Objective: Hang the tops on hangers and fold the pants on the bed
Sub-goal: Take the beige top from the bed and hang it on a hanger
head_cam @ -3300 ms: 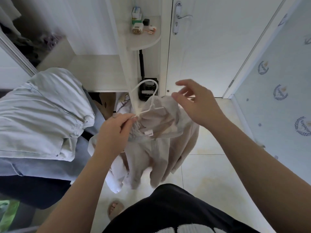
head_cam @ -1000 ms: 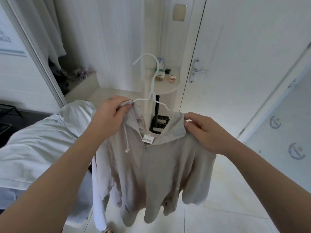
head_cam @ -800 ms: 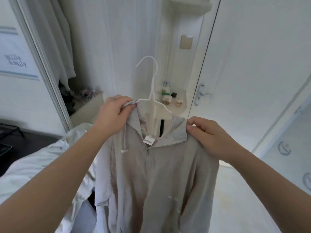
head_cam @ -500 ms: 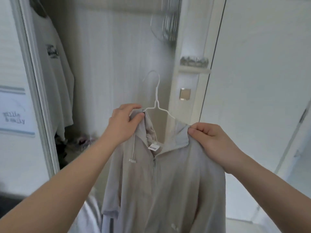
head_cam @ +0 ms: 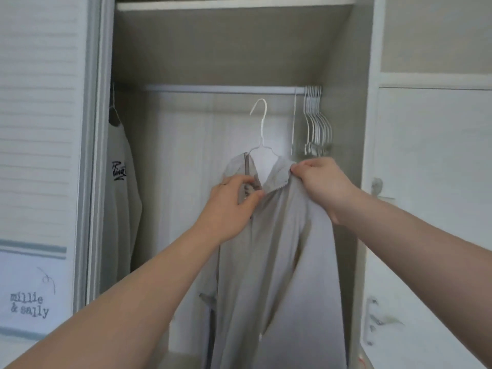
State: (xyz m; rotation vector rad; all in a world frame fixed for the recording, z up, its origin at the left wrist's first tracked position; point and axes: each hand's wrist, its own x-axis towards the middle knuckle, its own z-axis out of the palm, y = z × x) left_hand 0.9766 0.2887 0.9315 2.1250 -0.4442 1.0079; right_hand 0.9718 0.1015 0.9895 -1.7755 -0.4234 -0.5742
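Note:
A light grey zip top [head_cam: 279, 249] hangs on a white wire hanger [head_cam: 262, 126], held up inside the open wardrobe. The hanger's hook sits just below the white rail [head_cam: 226, 89], apart from it. My left hand [head_cam: 234, 201] grips the top near the collar and zip at the front. My right hand [head_cam: 319, 182] pinches the right side of the collar at the shoulder. The lower part of the top hangs straight down between my arms.
Several empty white hangers [head_cam: 316, 121] are bunched at the rail's right end. A pale T-shirt with a black print [head_cam: 119, 182] hangs at the far left. A sliding door [head_cam: 40, 155] stands left, a white door with a handle [head_cam: 378, 187] right.
I have lifted the top on its hanger higher, up toward the rail. My left hand shifted from the left collar edge to the front by the zip. My view has tilted up.

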